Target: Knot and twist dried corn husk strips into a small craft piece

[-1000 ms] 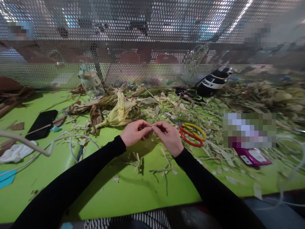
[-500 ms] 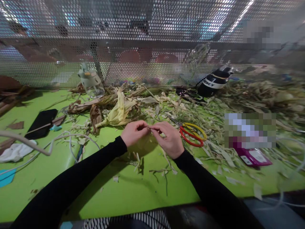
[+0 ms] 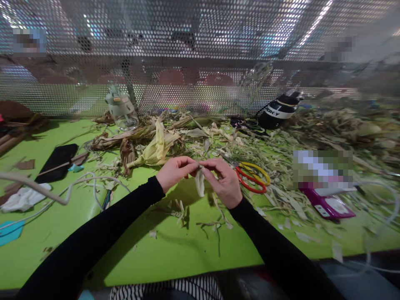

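Between my fingertips hangs a small pale strip of corn husk (image 3: 200,184), its wider end pointing down over the green table. My left hand (image 3: 175,171) pinches its top between thumb and forefinger. From the other side my right hand (image 3: 221,180) pinches the same spot, so the fingertips of both hands nearly meet. Just beyond my left hand lies a yellowish corn husk bundle (image 3: 154,149). Scissors (image 3: 251,177) with one red and one yellow handle rest close to the right of my right hand.
Dried husk scraps (image 3: 281,158) cover the back and right. A black phone (image 3: 56,162), a cable (image 3: 70,185) and a crumpled tissue (image 3: 25,198) lie at left. A clear bottle (image 3: 123,110) and a tilted black bottle (image 3: 276,112) stand before a perforated metal screen (image 3: 187,91). A magenta device (image 3: 331,206) lies right.
The husk strip now hangs down in view below my fingertips, where earlier it hardly showed. Both hands stay in nearly the same place, still pinching.
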The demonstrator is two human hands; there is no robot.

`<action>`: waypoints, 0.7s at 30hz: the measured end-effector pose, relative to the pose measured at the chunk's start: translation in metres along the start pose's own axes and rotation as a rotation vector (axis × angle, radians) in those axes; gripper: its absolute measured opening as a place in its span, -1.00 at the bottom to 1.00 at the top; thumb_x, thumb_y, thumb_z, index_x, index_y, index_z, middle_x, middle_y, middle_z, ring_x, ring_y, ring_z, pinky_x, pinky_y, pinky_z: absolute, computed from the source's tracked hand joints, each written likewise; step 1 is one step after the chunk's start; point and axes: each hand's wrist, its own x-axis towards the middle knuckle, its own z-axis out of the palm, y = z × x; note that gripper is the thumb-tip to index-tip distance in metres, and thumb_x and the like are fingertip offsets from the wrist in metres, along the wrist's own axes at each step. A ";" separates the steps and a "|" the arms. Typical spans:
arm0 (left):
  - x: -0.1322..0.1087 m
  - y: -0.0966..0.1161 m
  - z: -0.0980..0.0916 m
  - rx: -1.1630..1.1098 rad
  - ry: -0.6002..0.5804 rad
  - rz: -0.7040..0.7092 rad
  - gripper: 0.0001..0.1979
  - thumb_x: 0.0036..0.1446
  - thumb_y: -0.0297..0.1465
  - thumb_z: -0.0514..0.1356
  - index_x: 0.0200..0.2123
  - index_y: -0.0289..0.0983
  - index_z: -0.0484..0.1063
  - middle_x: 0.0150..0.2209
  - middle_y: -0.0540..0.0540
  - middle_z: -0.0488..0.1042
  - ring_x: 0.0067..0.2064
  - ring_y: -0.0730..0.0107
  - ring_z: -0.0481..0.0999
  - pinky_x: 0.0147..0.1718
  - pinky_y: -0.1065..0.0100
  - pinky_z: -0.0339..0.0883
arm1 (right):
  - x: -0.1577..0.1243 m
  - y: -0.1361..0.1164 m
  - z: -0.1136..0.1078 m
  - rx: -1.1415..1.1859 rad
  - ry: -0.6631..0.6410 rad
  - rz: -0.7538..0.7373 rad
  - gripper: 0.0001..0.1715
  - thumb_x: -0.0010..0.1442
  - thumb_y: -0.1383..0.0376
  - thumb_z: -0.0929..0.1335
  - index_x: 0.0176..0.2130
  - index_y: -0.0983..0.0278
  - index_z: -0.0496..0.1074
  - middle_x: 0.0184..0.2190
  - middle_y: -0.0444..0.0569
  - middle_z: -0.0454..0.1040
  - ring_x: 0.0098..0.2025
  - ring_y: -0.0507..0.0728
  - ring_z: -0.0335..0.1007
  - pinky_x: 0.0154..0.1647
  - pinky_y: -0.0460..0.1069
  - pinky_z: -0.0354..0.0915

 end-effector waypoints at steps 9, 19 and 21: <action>0.000 -0.005 0.002 0.133 0.021 0.117 -0.72 0.04 -0.22 0.19 -0.35 -0.36 0.45 -0.47 -0.03 0.46 -0.43 0.53 0.39 -0.42 0.47 0.26 | -0.001 0.003 0.000 0.212 0.013 0.277 -0.77 0.10 0.18 0.39 -0.25 0.25 0.46 -0.34 -0.03 0.50 -0.34 0.08 0.43 -0.25 0.01 0.41; -0.003 -0.003 0.002 0.179 0.030 0.144 -0.75 0.00 -0.27 0.23 -0.34 -0.37 0.46 -0.42 -0.06 0.50 -0.40 0.52 0.41 -0.36 0.45 0.29 | 0.003 0.005 0.002 0.370 -0.014 0.349 -0.81 0.09 0.19 0.39 -0.30 0.26 0.45 -0.36 -0.07 0.50 -0.32 0.06 0.43 -0.26 -0.03 0.38; -0.004 -0.002 0.002 0.230 0.036 0.148 -0.75 0.01 -0.26 0.22 -0.36 -0.36 0.45 -0.43 -0.06 0.49 -0.42 0.51 0.40 -0.38 0.45 0.28 | 0.002 0.006 0.002 0.322 -0.021 0.326 -0.81 0.10 0.18 0.37 -0.31 0.26 0.45 -0.36 -0.07 0.50 -0.33 0.07 0.42 -0.28 -0.03 0.37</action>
